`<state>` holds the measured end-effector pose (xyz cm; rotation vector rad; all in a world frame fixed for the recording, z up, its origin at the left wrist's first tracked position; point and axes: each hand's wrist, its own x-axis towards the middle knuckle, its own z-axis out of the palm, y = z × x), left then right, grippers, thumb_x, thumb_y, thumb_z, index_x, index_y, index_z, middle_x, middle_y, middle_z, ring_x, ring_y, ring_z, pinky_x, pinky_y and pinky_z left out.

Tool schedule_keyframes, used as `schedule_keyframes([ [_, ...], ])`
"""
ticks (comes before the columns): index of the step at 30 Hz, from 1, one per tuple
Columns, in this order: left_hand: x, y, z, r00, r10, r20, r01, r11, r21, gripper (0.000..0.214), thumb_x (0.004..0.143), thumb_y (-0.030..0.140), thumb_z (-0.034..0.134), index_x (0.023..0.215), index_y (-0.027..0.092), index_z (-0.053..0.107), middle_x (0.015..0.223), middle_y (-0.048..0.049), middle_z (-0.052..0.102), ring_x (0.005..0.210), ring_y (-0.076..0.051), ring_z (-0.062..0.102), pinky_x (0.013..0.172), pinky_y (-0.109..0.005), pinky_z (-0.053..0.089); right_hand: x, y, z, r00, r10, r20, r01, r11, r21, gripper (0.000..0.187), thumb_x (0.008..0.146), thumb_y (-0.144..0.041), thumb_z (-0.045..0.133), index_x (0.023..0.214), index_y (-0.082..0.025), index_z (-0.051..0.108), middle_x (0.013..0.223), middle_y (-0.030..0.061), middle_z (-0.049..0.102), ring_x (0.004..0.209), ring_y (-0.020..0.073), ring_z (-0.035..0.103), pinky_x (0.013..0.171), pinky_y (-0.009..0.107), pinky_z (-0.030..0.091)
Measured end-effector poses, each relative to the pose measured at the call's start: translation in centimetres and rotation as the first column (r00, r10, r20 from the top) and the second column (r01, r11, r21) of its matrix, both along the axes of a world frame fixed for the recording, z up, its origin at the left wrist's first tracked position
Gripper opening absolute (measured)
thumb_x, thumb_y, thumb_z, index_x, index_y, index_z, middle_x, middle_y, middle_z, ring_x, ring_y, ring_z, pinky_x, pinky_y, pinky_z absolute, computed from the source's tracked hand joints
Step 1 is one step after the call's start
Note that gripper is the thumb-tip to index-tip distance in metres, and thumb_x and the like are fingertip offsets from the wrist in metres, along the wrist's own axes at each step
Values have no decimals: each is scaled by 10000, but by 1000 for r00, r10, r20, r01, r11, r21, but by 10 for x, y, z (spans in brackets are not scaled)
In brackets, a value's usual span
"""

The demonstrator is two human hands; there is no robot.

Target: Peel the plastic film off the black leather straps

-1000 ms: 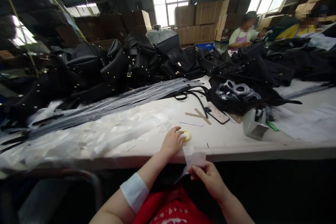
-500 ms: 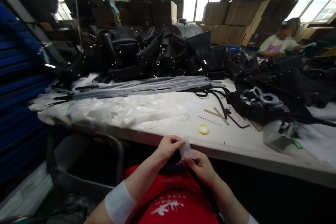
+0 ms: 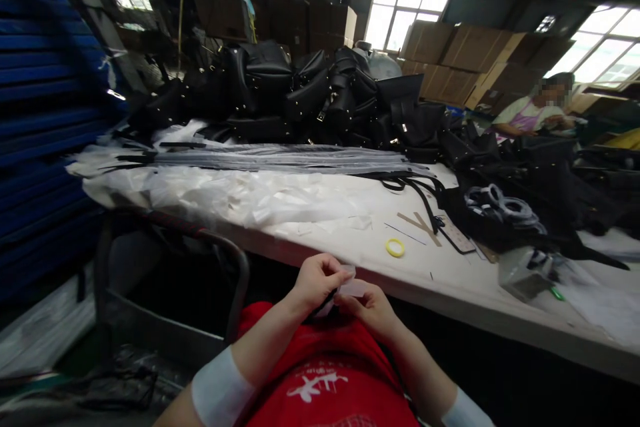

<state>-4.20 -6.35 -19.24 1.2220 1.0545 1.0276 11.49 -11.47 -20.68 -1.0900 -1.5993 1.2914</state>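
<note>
Fingers (image 3: 339, 277) of the left hand (image 3: 316, 282) are pinched together on a white film (image 3: 353, 289), and those of the right hand (image 3: 376, 310) nip it just beside them. It lies at the lower centre of the frame, between the two hands and above the red shirt (image 3: 340, 357). Thin and see-through, it should be very light, limp and perhaps slippery, apt to crease or tear if pulled hard; its edges look the best place for a fingertip pinch. Whether the hands touch anything dark beneath it cannot be told.

Beyond lies the counter (image 3: 465, 290), with a yellow ring (image 3: 395, 254) right of centre and white scraps (image 3: 200, 197) at centre left. Wrapped straps (image 3: 280, 159) and black bags (image 3: 265, 77) lie farther up the frame.
</note>
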Motion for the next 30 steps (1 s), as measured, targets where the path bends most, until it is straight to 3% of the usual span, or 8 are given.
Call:
schedule_keyframes([
  [5,0,-2,-6,996,30,-84,-14,983,185,239,695,346,778,701,145,648,671,-14,644,610,-135,591,599,-239,485,-2,-3,-1,996,-75,-42,72,995,-67,317,854,-480,665,836,-167,711,772,38,675,675,161,617,638,273,501],
  [9,-9,-8,1,968,196,-159,-102,881,461,173,800,323,697,871,165,687,1022,-94,665,973,-213,633,904,-361,508,3,-2,-4,983,-177,-36,176,983,-47,341,852,-503,655,842,-168,721,779,44,691,687,169,626,648,281,509],
  [11,-12,-14,4,964,191,-185,-70,853,517,163,818,327,682,876,176,699,1140,-116,631,1108,-242,591,1000,-410,463,6,0,-6,981,-196,-2,196,981,-4,343,866,-503,635,856,-173,728,812,53,699,723,179,636,675,291,516],
  [15,-11,-22,4,965,-34,-260,143,900,413,314,706,313,788,997,206,739,1382,-137,519,1275,-299,504,1092,-469,399,9,3,-9,980,-162,116,148,982,117,334,889,-490,608,865,-184,740,876,62,706,800,191,644,752,304,512],
  [17,-8,-23,0,959,-98,-264,185,927,325,243,721,276,768,957,217,767,1413,-123,511,1287,-302,503,1106,-473,386,8,3,-10,981,-129,145,106,982,155,332,907,-482,582,941,-196,749,939,70,716,842,197,653,782,308,511],
  [22,0,-21,-2,979,-104,-177,137,973,184,55,730,240,741,741,202,779,1343,-103,587,1240,-285,545,1088,-429,404,6,1,-14,983,-102,153,74,982,174,314,929,-432,560,1073,-222,743,1026,83,712,914,207,657,820,314,510],
  [27,2,-18,-3,994,-79,-79,87,990,112,202,665,316,805,572,167,706,1325,-137,592,1197,-313,569,1092,-445,386,8,0,-17,992,-97,84,88,990,110,319,882,-462,623,896,-175,760,897,78,685,769,185,630,674,271,499],
  [30,3,-16,-8,996,-84,-8,85,995,56,275,640,416,833,688,157,753,1404,-147,537,1245,-345,536,1104,-448,371,7,3,-16,993,-112,41,107,989,105,341,891,-453,611,756,-167,739,822,64,673,759,184,619,701,280,491],
])
